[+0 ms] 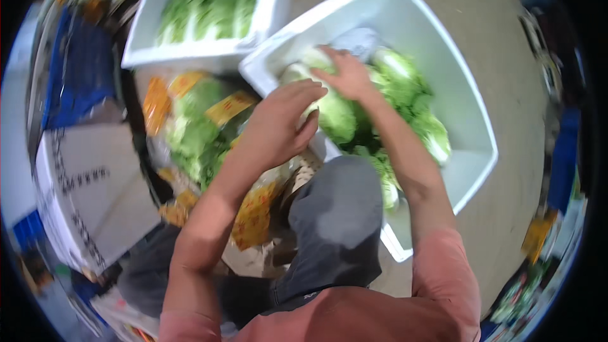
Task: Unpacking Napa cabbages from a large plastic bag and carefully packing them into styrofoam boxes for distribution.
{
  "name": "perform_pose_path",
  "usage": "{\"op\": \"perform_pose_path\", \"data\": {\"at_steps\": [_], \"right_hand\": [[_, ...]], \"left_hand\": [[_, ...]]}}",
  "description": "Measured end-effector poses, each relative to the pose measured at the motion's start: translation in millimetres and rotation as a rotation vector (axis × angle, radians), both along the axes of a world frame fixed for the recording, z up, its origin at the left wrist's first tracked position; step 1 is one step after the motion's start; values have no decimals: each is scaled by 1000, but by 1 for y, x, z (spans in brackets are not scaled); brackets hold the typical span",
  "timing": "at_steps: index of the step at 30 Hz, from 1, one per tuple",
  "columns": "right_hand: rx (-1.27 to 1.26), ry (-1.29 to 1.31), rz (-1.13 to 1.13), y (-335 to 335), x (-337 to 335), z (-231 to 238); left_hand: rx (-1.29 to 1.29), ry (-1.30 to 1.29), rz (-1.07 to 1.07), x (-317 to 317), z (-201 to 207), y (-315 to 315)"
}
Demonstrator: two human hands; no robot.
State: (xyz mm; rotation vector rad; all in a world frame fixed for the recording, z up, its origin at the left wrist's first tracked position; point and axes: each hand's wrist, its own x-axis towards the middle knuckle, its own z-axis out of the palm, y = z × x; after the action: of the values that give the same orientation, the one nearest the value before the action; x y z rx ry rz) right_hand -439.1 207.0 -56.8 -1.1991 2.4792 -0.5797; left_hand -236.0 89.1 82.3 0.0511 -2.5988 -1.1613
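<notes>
A white foam box (pixel 443 31) stands in front of me with several pale green Chinese cabbages (pixel 402 79) in it, leafy ends mostly toward me. My right hand (pixel 346 73) reaches into it from the right, fingers spread over the white end of a cabbage (pixel 337 117) at the box's left side. Over the near left rim hovers my left hand (pixel 285 120), its fingers stretched to the right and its thumb apart. I see nothing held in it. Whether its fingertips touch the cabbage, I cannot tell.
Another white foam box (pixel 190 57) at the far left holds several leafy heads. Left of my knee lie bagged lettuce (pixel 196 120) and orange-and-yellow plastic packaging (pixel 253 215). A white carton (pixel 101 196) and a blue crate (pixel 79 66) stand further left.
</notes>
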Motion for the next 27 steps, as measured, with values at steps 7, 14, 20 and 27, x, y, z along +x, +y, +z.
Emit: {"op": "perform_pose_path", "data": {"at_steps": [7, 14, 20, 27], "right_hand": [[6, 26, -198, 6, 27, 4], [72, -100, -75, -14, 30, 18], [-426, 129, -238, 2, 58, 125], [-543, -70, 4, 21, 196, 250]], "left_hand": [[-24, -303, 1057, 185, -89, -166], [237, -476, 1351, 292, -232, -157], [170, -472, 1348, 227, -201, -190], [231, -570, 1210, 121, -204, -260]]}}
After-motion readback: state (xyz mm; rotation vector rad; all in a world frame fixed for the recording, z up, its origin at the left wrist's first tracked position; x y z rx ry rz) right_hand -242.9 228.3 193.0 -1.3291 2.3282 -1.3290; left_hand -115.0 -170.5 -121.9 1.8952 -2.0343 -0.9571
